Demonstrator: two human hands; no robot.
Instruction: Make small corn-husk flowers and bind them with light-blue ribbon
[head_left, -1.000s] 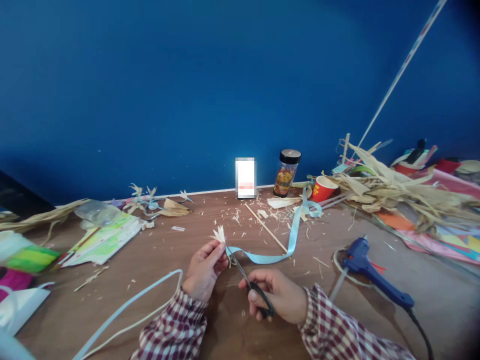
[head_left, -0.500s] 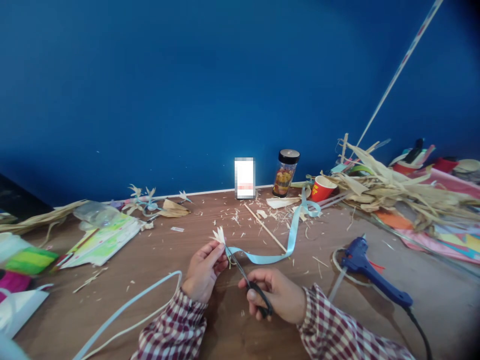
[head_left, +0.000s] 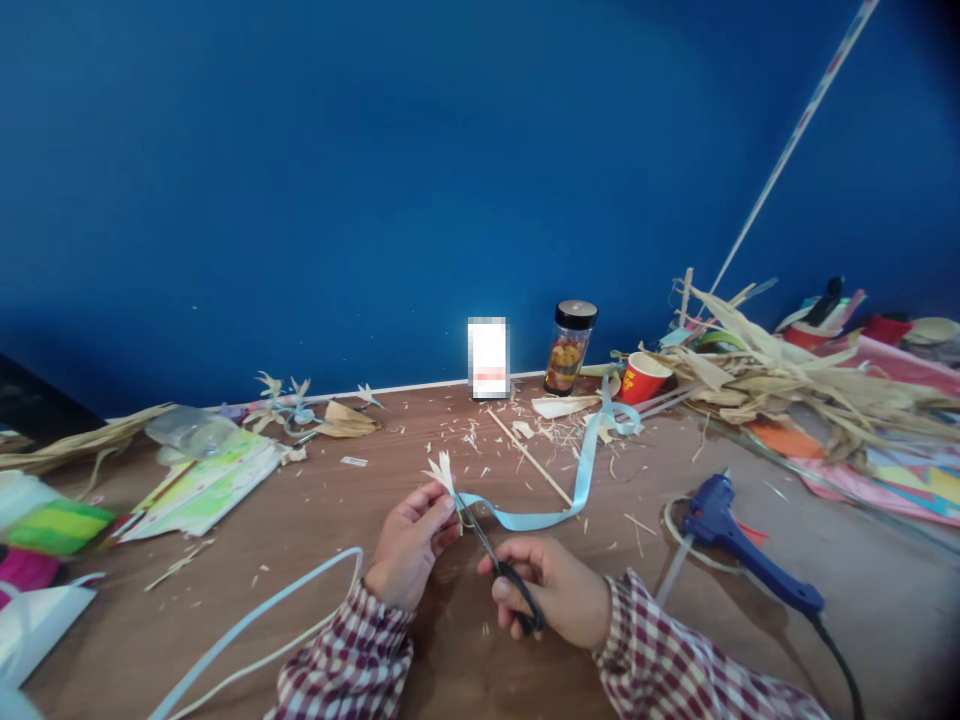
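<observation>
My left hand [head_left: 414,540] pinches a small corn-husk flower [head_left: 444,472] with pale pointed petals that stick up above the fingertips. Black-handled scissors [head_left: 517,592] are gripped in my right hand [head_left: 555,590], with the thumb and fingers in and around the loops. Their blades slant up to the left and reach the base of the flower beside my left fingertips; whether they are fully closed I cannot tell. From that same spot a light blue ribbon [head_left: 532,520] runs right across the table, then curls up toward the back.
A blue glue gun [head_left: 735,540] lies to the right with its cord. Dried husks [head_left: 795,390] are heaped at the back right, near a red paper cup [head_left: 643,378] and a lidded jar [head_left: 570,348]. Finished-looking husk flowers [head_left: 285,395], a painted sheet [head_left: 206,485] and scraps lie left.
The flower and scissor tips have shifted very slightly to the right and up. Both hands keep nearly the same pose and hold.
</observation>
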